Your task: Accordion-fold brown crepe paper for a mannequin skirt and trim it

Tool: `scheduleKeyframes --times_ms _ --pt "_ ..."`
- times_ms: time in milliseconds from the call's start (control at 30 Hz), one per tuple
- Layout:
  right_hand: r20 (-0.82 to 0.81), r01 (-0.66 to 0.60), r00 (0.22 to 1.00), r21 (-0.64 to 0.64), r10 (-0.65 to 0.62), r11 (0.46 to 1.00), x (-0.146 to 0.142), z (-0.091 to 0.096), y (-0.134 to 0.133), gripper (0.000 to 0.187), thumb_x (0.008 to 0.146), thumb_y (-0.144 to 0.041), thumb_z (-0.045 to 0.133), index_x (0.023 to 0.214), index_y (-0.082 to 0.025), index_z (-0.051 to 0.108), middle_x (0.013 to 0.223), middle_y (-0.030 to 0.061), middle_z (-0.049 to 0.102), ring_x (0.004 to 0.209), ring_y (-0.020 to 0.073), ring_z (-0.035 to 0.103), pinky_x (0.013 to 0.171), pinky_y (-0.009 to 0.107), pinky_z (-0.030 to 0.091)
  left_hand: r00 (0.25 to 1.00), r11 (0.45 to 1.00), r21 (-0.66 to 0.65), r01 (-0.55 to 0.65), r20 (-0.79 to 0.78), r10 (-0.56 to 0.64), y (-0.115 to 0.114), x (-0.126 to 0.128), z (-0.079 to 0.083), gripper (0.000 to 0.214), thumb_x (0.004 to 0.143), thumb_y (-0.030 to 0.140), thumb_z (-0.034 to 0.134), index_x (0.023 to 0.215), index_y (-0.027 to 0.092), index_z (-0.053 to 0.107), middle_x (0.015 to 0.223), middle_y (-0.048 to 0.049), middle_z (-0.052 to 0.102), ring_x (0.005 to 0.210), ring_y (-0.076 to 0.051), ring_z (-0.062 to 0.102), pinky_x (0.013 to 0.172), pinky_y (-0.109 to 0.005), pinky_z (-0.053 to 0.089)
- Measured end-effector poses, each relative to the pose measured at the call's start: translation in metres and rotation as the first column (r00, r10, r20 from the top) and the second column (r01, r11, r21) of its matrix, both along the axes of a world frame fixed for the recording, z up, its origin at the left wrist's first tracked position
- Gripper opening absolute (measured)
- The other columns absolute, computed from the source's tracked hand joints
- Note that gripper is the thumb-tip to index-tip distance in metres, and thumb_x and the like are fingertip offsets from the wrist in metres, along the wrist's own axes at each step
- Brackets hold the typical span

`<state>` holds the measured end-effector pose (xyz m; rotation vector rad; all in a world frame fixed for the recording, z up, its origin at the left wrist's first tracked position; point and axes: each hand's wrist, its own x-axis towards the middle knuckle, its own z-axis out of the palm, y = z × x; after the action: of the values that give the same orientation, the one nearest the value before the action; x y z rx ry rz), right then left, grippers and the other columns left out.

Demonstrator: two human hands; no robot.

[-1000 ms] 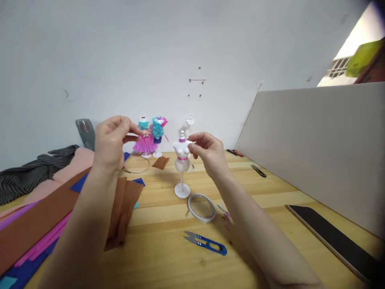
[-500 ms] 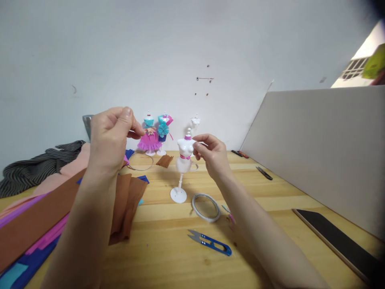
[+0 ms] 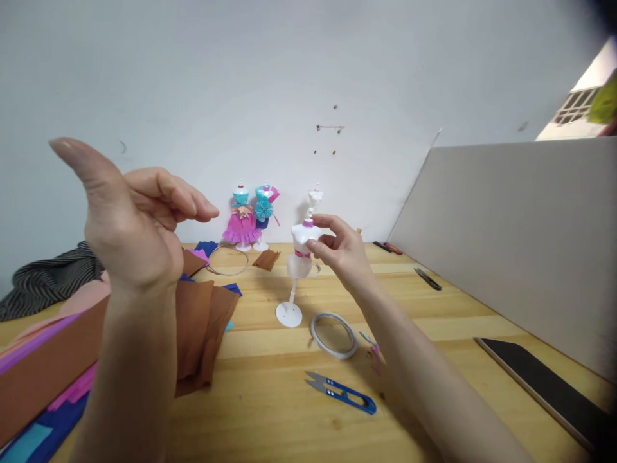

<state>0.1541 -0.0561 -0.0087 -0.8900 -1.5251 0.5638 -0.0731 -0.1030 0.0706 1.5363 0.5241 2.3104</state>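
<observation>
A small white dress form (image 3: 299, 267) stands on a round base, slightly tilted, with a magenta band at its neck and a pink band at its waist. My right hand (image 3: 340, 244) grips its shoulder between thumb and fingers. Raised at the left, my left hand (image 3: 139, 218) is open, thumb spread away from the fingers, holding nothing. Below the form lie a roll of white tape (image 3: 334, 335) and blue thread snips (image 3: 340, 391), blades pointing left. Brown crepe paper (image 3: 200, 334) is spread under my left arm.
Two dressed miniature forms (image 3: 241, 225) and another white form (image 3: 315, 196) stand by the wall. Black scissors (image 3: 427, 279) and a dark phone-like slab (image 3: 535, 386) lie right, beside a white partition (image 3: 511, 244). Striped cloth (image 3: 53, 276) lies left; small coloured scraps (image 3: 373, 354) lie near my right forearm.
My left hand has opened from a pinch and moved left, its thumb now spread. The dress form has tipped slightly to the right, with my right hand still at its shoulder.
</observation>
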Motion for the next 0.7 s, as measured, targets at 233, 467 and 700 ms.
scheduleKeyframes --times_ms 233,467,700 --pt "-0.089 -0.102 0.992 -0.207 0.085 0.973 0.0 -0.009 0.011 0.082 0.061 -0.036 0.077 0.134 -0.022 0.042 0.099 0.0048 0.061 0.063 0.0112 0.052 0.051 0.024 0.038 0.999 0.999 -0.026 -0.031 0.028 0.032 -0.004 -0.003 0.004 0.078 0.1 0.04 0.011 0.039 0.016 0.053 0.036 -0.0031 0.049 0.039 -0.014 0.058 0.047 -0.027 0.051" --pt "0.051 -0.17 0.981 -0.225 0.185 0.959 0.004 -0.014 0.015 0.038 0.061 -0.038 0.078 0.091 -0.017 0.067 0.072 0.0014 0.063 0.061 0.0141 0.053 0.055 0.027 0.041 0.993 0.989 -0.101 -0.112 0.027 0.115 -0.003 -0.012 0.003 0.079 0.099 0.039 0.003 0.04 0.019 0.052 0.039 -0.0032 0.048 0.042 -0.016 0.057 0.049 -0.03 0.052" --pt "0.06 -0.102 0.991 -0.192 0.115 0.976 -0.002 -0.03 0.021 0.03 0.064 -0.042 0.075 0.079 -0.018 0.066 0.061 -0.0007 0.055 0.057 0.0137 0.047 0.052 0.027 0.039 0.996 0.99 -0.109 -0.093 -0.017 0.091 0.005 -0.021 -0.001 0.079 0.098 0.041 0.003 0.04 0.02 0.052 0.037 -0.0038 0.045 0.042 -0.018 0.055 0.05 -0.032 0.053"
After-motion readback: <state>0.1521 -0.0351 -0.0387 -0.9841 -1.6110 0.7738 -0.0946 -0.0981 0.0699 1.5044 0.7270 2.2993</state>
